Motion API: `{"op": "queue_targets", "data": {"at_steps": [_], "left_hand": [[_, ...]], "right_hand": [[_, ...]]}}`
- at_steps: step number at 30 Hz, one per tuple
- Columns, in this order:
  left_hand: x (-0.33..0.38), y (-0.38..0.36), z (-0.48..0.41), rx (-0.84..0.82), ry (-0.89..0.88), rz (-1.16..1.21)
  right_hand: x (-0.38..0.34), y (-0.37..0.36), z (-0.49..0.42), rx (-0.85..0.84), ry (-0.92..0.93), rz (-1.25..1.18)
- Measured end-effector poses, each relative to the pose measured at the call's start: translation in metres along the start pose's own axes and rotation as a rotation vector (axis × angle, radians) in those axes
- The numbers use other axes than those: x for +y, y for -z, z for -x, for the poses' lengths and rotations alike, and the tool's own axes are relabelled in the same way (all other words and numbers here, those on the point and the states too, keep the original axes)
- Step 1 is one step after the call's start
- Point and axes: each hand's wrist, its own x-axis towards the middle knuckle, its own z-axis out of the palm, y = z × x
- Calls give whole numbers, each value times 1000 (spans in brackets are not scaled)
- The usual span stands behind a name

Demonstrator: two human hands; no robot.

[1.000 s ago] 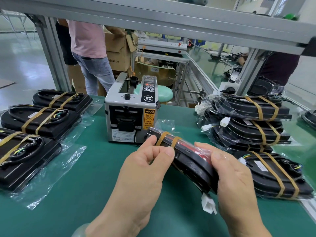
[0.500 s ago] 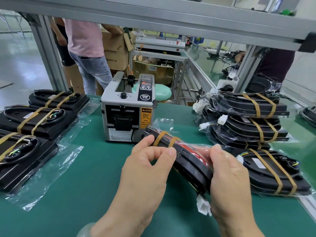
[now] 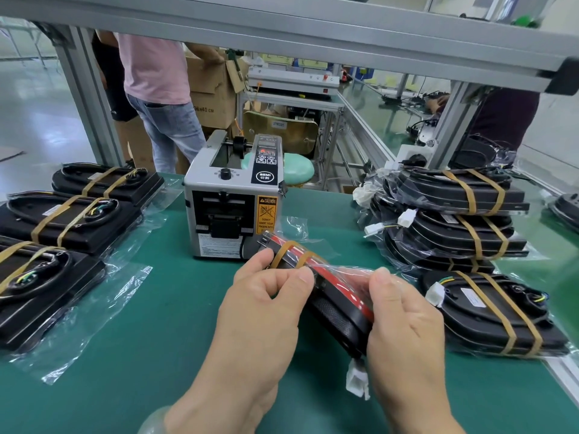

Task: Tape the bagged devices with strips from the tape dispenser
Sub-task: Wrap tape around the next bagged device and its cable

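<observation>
While both hands clamp the bagged device [image 3: 332, 292] running dispenser-ward, the left hand [image 3: 266, 311] pinches its far taped end, the right hand [image 3: 404, 321] its near end.

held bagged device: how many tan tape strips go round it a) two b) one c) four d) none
a: two tan tape strips wrap side by side round the far end of the held bagged device, just beyond the left hand, while the right hand holds its near end.
</observation>
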Motion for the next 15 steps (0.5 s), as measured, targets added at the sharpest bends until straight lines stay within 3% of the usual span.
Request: {"op": "queue_targets", "data": {"at_steps": [15], "left_hand": [[-1, -2, -1, -5, -15, -73]], "right_hand": [[3, 0, 1, 2, -10, -24]]}}
